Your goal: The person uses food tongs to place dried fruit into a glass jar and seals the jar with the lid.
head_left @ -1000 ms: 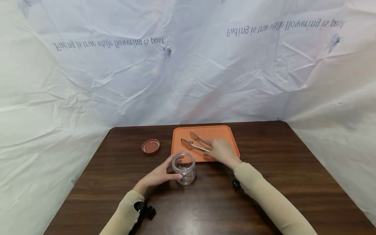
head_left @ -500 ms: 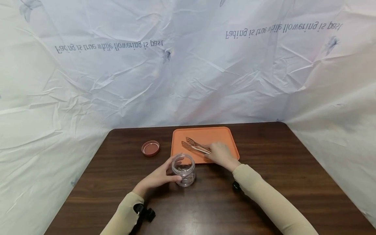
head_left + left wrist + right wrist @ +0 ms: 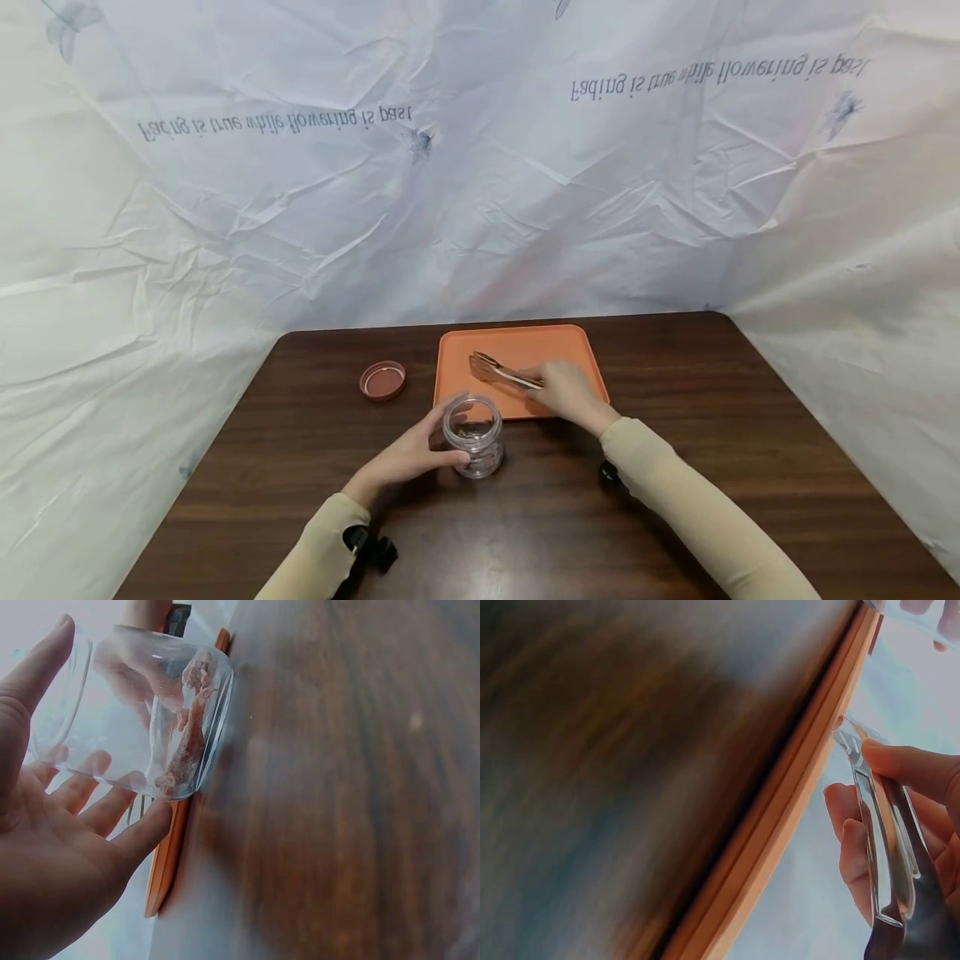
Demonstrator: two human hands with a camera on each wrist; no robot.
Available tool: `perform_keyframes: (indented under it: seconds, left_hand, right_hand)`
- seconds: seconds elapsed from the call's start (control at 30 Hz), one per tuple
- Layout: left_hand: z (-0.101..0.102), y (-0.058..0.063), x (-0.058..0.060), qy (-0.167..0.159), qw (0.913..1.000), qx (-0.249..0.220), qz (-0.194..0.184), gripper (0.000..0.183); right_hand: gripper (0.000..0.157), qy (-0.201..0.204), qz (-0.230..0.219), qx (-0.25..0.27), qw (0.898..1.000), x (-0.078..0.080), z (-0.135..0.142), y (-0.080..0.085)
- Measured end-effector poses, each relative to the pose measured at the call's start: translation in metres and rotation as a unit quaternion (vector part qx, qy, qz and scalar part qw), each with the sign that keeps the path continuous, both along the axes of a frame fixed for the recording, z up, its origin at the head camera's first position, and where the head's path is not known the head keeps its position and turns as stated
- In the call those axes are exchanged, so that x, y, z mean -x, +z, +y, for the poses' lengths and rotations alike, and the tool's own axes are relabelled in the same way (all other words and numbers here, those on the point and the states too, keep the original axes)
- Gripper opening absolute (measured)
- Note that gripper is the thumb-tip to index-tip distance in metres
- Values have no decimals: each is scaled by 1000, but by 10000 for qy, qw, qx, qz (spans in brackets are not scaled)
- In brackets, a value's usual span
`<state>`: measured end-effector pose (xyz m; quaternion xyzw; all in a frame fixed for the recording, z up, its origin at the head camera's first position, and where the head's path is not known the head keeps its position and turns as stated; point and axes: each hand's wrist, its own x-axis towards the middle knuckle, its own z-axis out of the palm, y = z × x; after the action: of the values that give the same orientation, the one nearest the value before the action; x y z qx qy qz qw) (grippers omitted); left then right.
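My left hand (image 3: 408, 454) holds a clear open-topped jar (image 3: 485, 457), thumb on the near side and fingers around the far side. In the left wrist view, several reddish-brown, dried-looking pieces (image 3: 191, 739) lie at the bottom of the jar. My right hand (image 3: 567, 393) grips metal tongs (image 3: 510, 377) over the orange tray (image 3: 542, 342). The heads of the tongs are close together and point left, low over the tray. A small reddish bit (image 3: 840, 720) shows at their tips in the right wrist view.
To the left of the tray a reddish-brown lid (image 3: 383, 382) lies with its inside up on the dark wooden table (image 3: 675, 400). A white printed sheet (image 3: 480, 208) hangs behind the table and along both sides. The jar stands right at the tray's near left corner.
The arms of the tongs have come from wide apart to nearly together, squeezed by my right hand. My left hand and the jar have barely shifted.
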<state>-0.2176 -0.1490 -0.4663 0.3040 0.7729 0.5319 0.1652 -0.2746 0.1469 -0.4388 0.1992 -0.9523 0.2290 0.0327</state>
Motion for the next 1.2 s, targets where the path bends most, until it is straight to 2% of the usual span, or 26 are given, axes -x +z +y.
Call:
perform_keyframes:
  seconds: [0.43,0.63,0.87,1.2]
  left_hand:
    - [21,-5,3,-86,9998,38,178,86]
    - [29,-2,3,-34,9999,64,133,86]
    - [34,-1,3,-47,9999,-25,113,84]
    - [34,-1,2,-101,9999,-19,85,86]
  right_hand:
    - [38,-77,-261,458,9986,-1,21,11]
    - [45,-182,-276,283,9991,0,22,15]
    - [56,-109,-217,89,9997,5,15,7]
    - [46,-104,279,-424,9987,5,13,4]
